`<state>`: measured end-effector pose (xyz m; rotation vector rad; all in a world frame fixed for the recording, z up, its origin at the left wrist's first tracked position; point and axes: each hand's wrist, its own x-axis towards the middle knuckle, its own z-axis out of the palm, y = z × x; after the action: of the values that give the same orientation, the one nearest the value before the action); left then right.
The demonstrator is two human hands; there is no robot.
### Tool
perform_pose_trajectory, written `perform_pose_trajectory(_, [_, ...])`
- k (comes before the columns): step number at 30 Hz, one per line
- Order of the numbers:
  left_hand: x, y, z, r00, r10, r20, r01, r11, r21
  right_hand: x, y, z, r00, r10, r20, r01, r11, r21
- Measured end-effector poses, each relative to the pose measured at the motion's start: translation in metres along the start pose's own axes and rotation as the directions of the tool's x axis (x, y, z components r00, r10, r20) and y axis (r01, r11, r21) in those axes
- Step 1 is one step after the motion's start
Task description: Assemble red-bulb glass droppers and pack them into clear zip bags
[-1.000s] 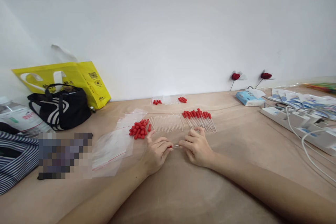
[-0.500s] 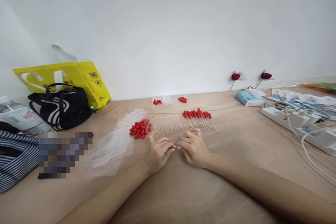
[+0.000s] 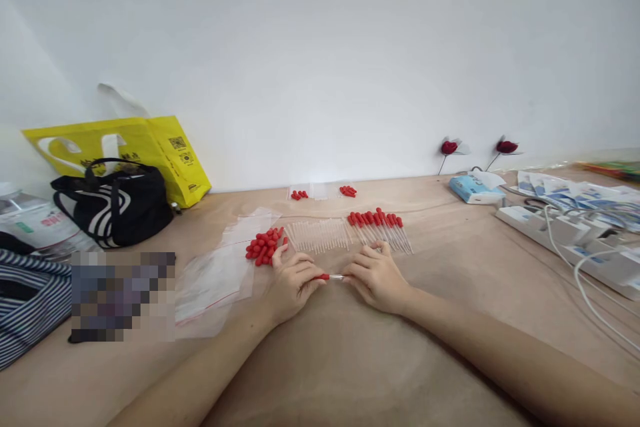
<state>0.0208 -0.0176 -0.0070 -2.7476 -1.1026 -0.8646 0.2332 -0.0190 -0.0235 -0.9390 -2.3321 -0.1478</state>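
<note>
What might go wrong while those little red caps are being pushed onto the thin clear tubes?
The clear tube pinched between the left hand and the right hand looks thin; pressing the red cap crookedly might bend or crack it. The left hand also sits close to the loose cap pile, so a nudge could scatter it.

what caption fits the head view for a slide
Left hand and right hand hold a red-capped clear dropper between them.

On the tan table, the left hand pinches a red bulb and the right hand grips the clear tube joined to it. Just beyond the hands lie loose red bulbs, bare tubes and finished droppers. Empty plastic bags lie left of the loose bulbs.
</note>
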Motion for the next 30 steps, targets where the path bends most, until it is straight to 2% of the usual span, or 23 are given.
perform_pose_trajectory(3, [-0.001,-0.004,0.002,0.997,-0.071,-0.016,0.072,0.995,0.076,0.000,0.002,0.000,0.998,0.051,0.021,-0.051,0.998,-0.025])
perform_pose_trajectory(5, [-0.001,-0.008,0.004,0.985,-0.159,-0.070,0.167,0.976,0.140,0.003,0.007,0.001,0.982,0.190,0.004,-0.190,0.981,-0.042])
perform_pose_trajectory(8, [-0.002,-0.014,0.006,0.954,-0.274,-0.119,0.294,0.933,0.209,0.013,0.019,0.004,0.886,0.461,-0.054,-0.464,0.882,-0.086])
perform_pose_trajectory(10, [-0.002,-0.018,0.007,0.941,-0.316,-0.123,0.337,0.910,0.244,0.022,0.027,0.008,0.812,0.579,-0.073,-0.584,0.802,-0.126])
perform_pose_trajectory(14, [-0.004,-0.022,0.008,0.931,-0.335,-0.144,0.363,0.888,0.283,0.044,0.035,0.020,0.711,0.698,-0.079,-0.696,0.684,-0.219])
perform_pose_trajectory(18, [-0.005,-0.025,0.006,0.912,-0.363,-0.189,0.407,0.849,0.336,0.061,0.034,0.030,0.648,0.762,-0.027,-0.737,0.617,-0.274])
perform_pose_trajectory(20, [-0.004,-0.027,0.003,0.900,-0.385,-0.204,0.435,0.819,0.375,0.066,0.034,0.032,0.640,0.769,-0.003,-0.738,0.613,-0.281])
perform_pose_trajectory(24, [-0.004,-0.033,-0.003,0.884,-0.411,-0.221,0.467,0.766,0.441,0.065,0.034,0.034,0.656,0.755,0.004,-0.723,0.630,-0.286])
perform_pose_trajectory(30, [-0.002,-0.043,-0.004,0.904,-0.363,-0.226,0.426,0.720,0.548,0.065,0.035,0.031,0.665,0.747,0.024,-0.698,0.633,-0.335])
